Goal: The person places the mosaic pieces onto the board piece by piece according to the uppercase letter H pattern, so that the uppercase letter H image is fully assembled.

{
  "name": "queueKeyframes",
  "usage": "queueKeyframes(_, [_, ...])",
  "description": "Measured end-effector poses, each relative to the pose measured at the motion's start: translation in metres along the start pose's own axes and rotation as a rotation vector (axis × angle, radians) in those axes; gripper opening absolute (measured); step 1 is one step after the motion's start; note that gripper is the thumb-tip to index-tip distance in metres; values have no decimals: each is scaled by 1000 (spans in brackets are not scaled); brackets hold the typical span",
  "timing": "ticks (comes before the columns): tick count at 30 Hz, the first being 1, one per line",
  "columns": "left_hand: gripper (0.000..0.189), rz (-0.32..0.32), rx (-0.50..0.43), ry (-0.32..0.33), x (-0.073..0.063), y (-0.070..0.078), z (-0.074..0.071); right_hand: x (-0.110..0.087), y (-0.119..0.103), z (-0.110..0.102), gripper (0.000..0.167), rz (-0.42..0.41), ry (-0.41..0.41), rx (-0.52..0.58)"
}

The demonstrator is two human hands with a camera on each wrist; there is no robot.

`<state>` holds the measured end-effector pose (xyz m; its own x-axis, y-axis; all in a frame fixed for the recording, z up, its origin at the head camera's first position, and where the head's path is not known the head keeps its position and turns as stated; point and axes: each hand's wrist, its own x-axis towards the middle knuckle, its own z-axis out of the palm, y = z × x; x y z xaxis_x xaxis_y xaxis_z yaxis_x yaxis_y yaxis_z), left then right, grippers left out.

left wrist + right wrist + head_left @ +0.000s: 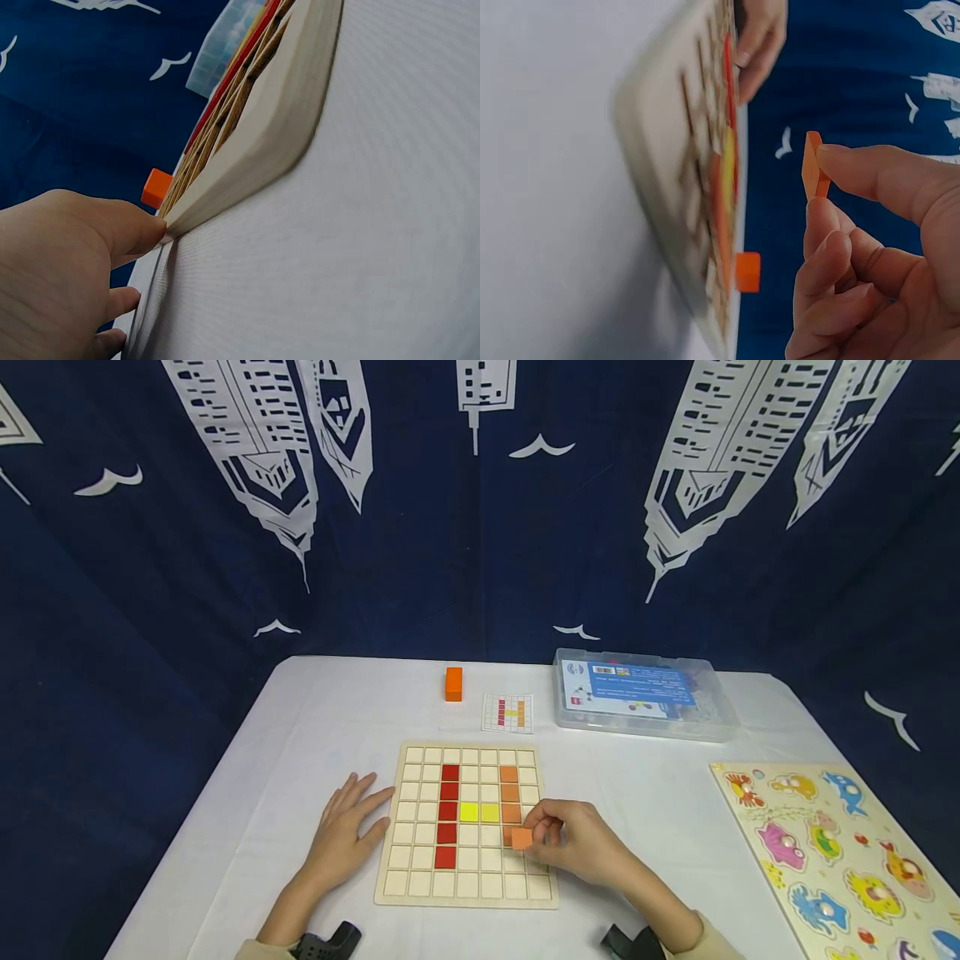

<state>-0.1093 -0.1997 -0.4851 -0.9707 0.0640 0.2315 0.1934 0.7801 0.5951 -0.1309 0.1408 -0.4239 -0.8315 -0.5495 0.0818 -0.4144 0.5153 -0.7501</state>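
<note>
A wooden grid board (467, 885) lies on the white table. Set in its cells are a column of red tiles (447, 811), two yellow tiles (478, 812) and a column of orange tiles (509, 792). Above the lower end of the orange column, my right hand (583, 845) pinches a loose square orange tile (812, 166) between thumb and fingers. At the board's left side is my left hand (341, 828), its fingers spread; the left wrist view shows a fingertip or thumb touching the board's edge (247, 161).
Behind the board stand an orange block (453, 684) and a small pattern card (507, 713) showing a red, yellow and orange grid. A clear plastic box (637, 697) with a blue label sits at the back right. An animal puzzle board (825, 827) lies at the right.
</note>
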Motion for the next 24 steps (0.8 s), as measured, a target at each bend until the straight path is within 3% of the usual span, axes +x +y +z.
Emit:
queueKeyframes(6, [41,-13,-3,-6,0,0,2,0,3,11,21,22,-42,10])
queueKeyframes(24, [41,-3,3,-6,0,3,1,-1,9,18,23,37,-67,-20])
